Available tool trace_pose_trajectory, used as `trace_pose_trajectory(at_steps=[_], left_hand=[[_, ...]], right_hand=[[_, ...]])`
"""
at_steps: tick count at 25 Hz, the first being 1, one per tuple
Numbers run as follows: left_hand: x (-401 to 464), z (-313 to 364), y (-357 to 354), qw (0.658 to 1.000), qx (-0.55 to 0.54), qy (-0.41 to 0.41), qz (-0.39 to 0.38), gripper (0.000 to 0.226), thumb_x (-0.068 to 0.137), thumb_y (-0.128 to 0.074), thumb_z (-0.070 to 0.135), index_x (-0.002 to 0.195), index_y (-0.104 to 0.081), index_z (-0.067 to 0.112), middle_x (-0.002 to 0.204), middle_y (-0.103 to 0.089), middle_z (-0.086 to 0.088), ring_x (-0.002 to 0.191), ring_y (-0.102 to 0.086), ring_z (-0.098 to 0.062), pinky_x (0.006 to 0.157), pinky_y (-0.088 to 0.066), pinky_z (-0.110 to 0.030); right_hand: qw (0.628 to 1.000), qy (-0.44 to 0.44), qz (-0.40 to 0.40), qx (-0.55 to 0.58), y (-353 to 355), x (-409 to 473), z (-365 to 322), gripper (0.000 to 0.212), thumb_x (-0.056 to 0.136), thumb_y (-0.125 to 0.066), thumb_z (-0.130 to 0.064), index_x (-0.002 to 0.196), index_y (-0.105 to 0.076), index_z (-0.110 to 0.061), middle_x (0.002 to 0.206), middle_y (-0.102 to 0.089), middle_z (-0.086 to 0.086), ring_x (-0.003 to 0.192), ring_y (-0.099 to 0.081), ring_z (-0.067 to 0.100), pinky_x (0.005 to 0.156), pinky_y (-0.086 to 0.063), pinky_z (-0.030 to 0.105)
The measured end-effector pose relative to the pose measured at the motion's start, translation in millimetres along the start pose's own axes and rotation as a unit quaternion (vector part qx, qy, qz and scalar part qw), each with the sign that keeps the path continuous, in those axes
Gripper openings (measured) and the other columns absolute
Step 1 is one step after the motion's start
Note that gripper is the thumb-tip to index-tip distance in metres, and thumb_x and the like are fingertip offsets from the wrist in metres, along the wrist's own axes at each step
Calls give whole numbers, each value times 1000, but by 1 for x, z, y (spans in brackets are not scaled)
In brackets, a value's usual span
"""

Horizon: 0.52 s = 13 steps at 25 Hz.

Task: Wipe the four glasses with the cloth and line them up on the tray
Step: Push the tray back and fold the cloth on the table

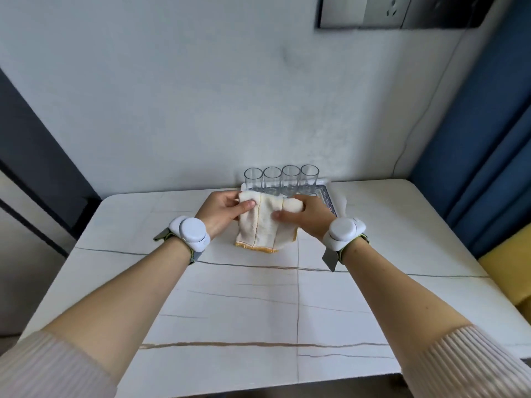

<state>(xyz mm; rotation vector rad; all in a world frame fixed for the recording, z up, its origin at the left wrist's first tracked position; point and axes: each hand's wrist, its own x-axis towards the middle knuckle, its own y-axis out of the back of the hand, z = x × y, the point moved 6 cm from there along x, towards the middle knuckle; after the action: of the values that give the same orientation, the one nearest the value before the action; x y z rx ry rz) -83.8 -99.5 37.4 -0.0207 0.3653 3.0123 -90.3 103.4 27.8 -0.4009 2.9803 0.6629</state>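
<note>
- A home, most likely a dining corner, by its furnishings.
- A white marble-look counter [258, 297] with thin gold veins stands against a plain painted wall [201, 96].
- Blue curtains [474, 168] hang on the right, with a yellow cushion [508, 271] below them.
- A wall socket [392, 10] sits above.
- Drinking glasses [281, 179] stand on a patterned tray [327, 196].

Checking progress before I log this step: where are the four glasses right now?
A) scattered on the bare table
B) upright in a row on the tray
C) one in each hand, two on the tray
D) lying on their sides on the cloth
B: all four glasses stand upright side by side on the tray, while the left hand and right hand hold only the cloth.
</note>
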Motion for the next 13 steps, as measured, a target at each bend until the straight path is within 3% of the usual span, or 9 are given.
trace_pose_trajectory(at_steps=[2,4,5,7,9,11,13], left_hand=[[2,52,-6,1000,-11,23,-5,13,90,-68,14,102,-72,15,100,-76,-6,88,-71,-10,89,-53,-31],[-5,73,-13,999,-19,25,-15,18,91,-67,15,107,-70,9,106,-75,-9,95,-71,-14,94,-52,-32],[-3,87,-15,999,-20,29,-16,20,91,-67,16,109,-69,6,107,-75,-12,96,-70,-17,94,-52,-34],[-6,112,-23,999,-21,32,-27,20,91,-67,17,106,-68,3,107,-73,-17,94,-69,-20,93,-52,-40],[-7,135,-34,998,-22,27,-46,14,92,-66,16,101,-68,5,103,-74,-15,90,-69,-18,89,-53,-38],[-6,154,-44,997,-12,14,-69,9,93,-65,18,97,-68,11,98,-75,-11,87,-70,-17,84,-53,-36],[-3,173,-62,995,-5,-7,-97,14,94,-64,22,101,-67,10,97,-75,-13,87,-72,-21,81,-55,-37]], right_hand=[[999,-38,0,18,37,-7,-28,37,67,-87,-46,89,-66,-24,84,-69,-5,82,-67,16,75,-56,32],[997,-56,-37,40,47,-20,-41,54,57,-89,-54,99,-72,-23,96,-77,-1,96,-73,20,90,-59,43],[996,-68,-51,29,58,-25,-49,55,58,-89,-55,98,-74,-20,95,-78,-1,95,-73,19,93,-57,41],[994,-87,-71,7,74,-41,-63,46,66,-86,-50,91,-75,-13,86,-75,-3,85,-69,14,88,-54,35],[994,-96,-54,22,92,-58,-77,43,68,-84,-45,92,-75,-11,85,-73,3,84,-67,17,93,-53,47],[987,-106,-18,115,105,-72,-82,43,71,-83,-35,102,-74,-7,98,-74,16,94,-70,31,95,-52,57],[973,-117,23,200,119,-92,-89,34,81,-78,-19,111,-70,-5,112,-72,21,105,-70,36,94,-56,53]])
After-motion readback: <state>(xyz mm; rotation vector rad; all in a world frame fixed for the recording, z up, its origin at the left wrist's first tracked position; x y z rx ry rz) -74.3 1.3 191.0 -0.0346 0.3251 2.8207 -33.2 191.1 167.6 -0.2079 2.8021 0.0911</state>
